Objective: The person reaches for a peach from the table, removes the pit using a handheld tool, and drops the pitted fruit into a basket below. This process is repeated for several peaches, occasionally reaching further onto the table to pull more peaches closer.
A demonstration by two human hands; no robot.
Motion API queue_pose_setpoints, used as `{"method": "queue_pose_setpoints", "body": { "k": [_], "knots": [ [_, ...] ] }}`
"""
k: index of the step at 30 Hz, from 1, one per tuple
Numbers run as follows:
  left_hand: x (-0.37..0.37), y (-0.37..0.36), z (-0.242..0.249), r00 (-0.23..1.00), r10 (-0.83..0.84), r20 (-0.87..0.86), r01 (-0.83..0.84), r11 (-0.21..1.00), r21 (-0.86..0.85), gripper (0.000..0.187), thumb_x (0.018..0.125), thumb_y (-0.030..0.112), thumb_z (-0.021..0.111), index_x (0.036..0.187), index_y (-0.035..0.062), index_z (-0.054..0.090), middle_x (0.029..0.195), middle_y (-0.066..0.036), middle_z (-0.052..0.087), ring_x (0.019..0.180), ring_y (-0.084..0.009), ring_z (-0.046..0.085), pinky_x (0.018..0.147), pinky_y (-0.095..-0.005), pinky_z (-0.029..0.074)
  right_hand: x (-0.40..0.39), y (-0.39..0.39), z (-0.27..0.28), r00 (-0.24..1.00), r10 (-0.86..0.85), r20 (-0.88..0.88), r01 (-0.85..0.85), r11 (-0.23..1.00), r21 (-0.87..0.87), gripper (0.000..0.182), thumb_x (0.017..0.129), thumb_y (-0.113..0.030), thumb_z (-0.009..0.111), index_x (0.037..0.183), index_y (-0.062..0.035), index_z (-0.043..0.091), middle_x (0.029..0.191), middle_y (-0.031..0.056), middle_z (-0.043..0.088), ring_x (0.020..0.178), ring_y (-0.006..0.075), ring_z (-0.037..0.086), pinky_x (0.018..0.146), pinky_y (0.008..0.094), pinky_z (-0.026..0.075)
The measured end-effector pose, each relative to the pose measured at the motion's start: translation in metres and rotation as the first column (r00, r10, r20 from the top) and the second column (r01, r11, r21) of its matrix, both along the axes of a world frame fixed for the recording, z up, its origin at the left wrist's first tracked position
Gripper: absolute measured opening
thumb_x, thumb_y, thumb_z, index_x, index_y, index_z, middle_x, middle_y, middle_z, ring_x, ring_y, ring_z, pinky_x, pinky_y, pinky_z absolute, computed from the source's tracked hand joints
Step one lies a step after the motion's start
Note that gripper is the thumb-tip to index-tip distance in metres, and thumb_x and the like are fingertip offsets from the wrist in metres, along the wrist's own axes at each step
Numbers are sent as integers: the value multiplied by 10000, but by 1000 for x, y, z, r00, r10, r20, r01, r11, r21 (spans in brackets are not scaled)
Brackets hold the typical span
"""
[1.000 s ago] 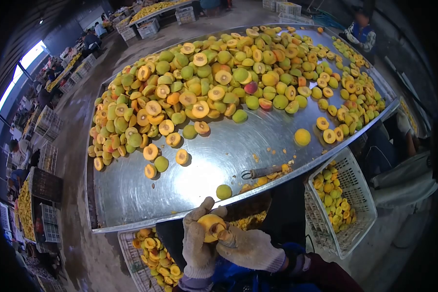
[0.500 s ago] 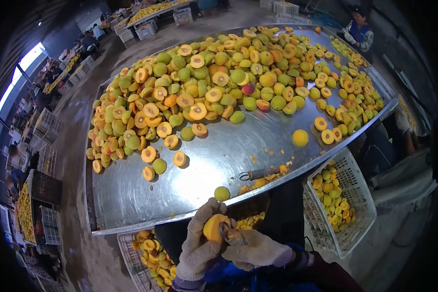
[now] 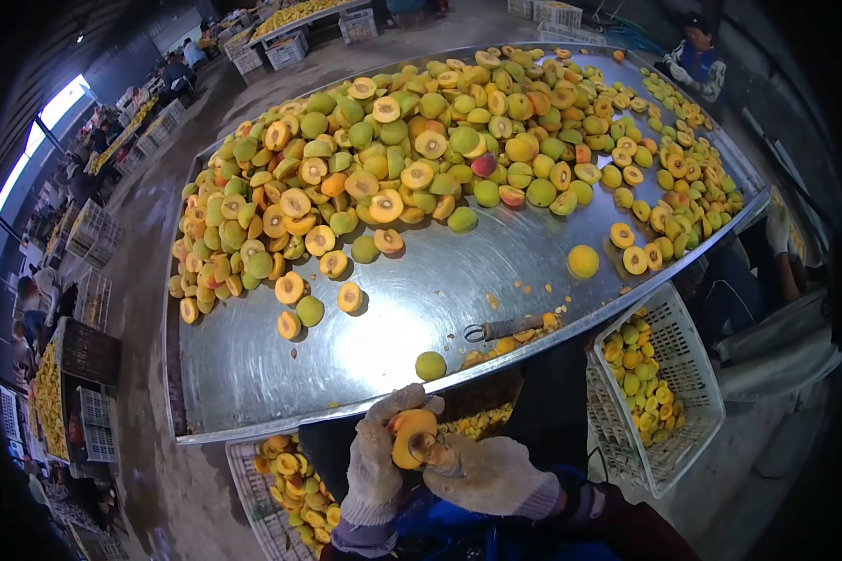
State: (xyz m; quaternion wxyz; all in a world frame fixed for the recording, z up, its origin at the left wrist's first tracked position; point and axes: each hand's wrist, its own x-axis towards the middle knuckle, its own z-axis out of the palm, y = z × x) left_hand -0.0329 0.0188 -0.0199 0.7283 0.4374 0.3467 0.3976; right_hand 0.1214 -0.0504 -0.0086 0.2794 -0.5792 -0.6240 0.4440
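Observation:
My left hand (image 3: 376, 458), in a pale knit glove, is closed round a peach half (image 3: 405, 443) whose cut face is turned to the right. My right hand (image 3: 496, 479), gloved too, grips a small pitting tool (image 3: 440, 454); its metal end meets the fruit at the pit. Both hands are just off the near edge of a metal table (image 3: 253, 374). Close above them on that edge sits a green-yellow peach (image 3: 429, 366). A loop-ended tool with a dark handle (image 3: 513, 327) lies to its right beside peach scraps (image 3: 505, 346).
A big heap of halved peaches (image 3: 365, 178) covers the table's far side. White crates of peaches stand low on the right (image 3: 702, 402) and left (image 3: 243, 477). A co-worker (image 3: 697, 61) is at the far right corner; another person's gloved hand (image 3: 777, 224) shows at right.
The peach half has turned in my left hand so more of its cut face shows. The tool's metal end has moved down and left against it. The view has shifted slightly.

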Motion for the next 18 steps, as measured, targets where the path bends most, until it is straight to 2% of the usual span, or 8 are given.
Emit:
{"method": "queue_pose_setpoints", "body": {
  "k": [1, 5, 7, 11, 13, 14, 17, 18],
  "knots": [
    [-1, 0, 0, 1000, -19, -16, 20, 999, 28, 892, 920, 699, 311, 1336, -82, 419, 1233, -243, 579, 1132, -281, 582, 984, -375, 467, 1, 0, 0, 999, 32, 41, -34, 998, 55, 324, 898, -357, 600, 1119, -122, 573, 942, 55, 651, 842, 218, 676, 681, 337, 563],
    [2, -3, 3, 1000, -18, -11, 18, 1000, -8, 889, 927, 691, 301, 1341, -88, 413, 1244, -243, 572, 1137, -277, 580, 987, -376, 463, 0, -3, -6, 991, 42, 124, -73, 963, 258, 332, 899, -352, 598, 1122, -108, 570, 937, 62, 651, 810, 229, 680, 661, 343, 564],
    [8, -7, 9, 995, 64, -74, -64, 998, 13, 920, 893, 736, 328, 1298, -80, 463, 1189, -267, 578, 1132, -363, 587, 908, -416, 528, 2, 0, 4, 998, 39, 53, -42, 997, 61, 318, 901, -353, 593, 1098, -104, 576, 902, 61, 644, 741, 241, 674, 632, 347, 564],
    [10, -11, 16, 993, 98, -63, -94, 993, 68, 902, 903, 717, 341, 1298, -85, 461, 1212, -254, 566, 1156, -347, 573, 932, -413, 516, 2, 0, 5, 997, 72, -10, -72, 997, -38, 315, 906, -362, 585, 1079, -99, 569, 878, 63, 639, 701, 248, 668, 607, 351, 558],
    [5, -7, 20, 999, 16, -49, -11, 994, 108, 784, 976, 603, 331, 1288, -101, 481, 1200, -231, 594, 1099, -266, 595, 959, -371, 478, 0, -8, -3, 965, 55, 256, -154, 909, 386, 343, 902, -394, 586, 1064, -93, 563, 842, 63, 644, 704, 259, 672, 608, 360, 553],
    [4, -4, 24, 999, 19, -47, -13, 994, 109, 784, 976, 603, 331, 1288, -101, 481, 1200, -231, 594, 1099, -266, 595, 959, -371, 478, 0, -7, -3, 964, 57, 258, -157, 909, 387, 343, 902, -394, 586, 1064, -93, 563, 842, 63, 644, 704, 259, 672, 608, 360, 553],
    [-1, 7, 41, 985, -151, -81, 154, 988, 26, 736, 992, 566, 343, 1226, -103, 540, 1150, -225, 618, 1043, -264, 620, 941, -349, 485, -2, -9, -1, 997, 67, -30, -63, 992, 110, 346, 902, -391, 587, 1100, -108, 564, 832, 101, 636, 697, 270, 670, 587, 368, 547],
    [-2, 12, 46, 946, -195, -259, 213, 976, 44, 698, 1003, 533, 350, 1207, -102, 554, 1130, -227, 625, 1025, -266, 628, 932, -340, 488, -1, -8, 1, 996, 84, -14, -84, 996, 24, 354, 897, -394, 593, 1106, -110, 563, 829, 117, 631, 714, 267, 670, 580, 365, 544]
  ]
}}
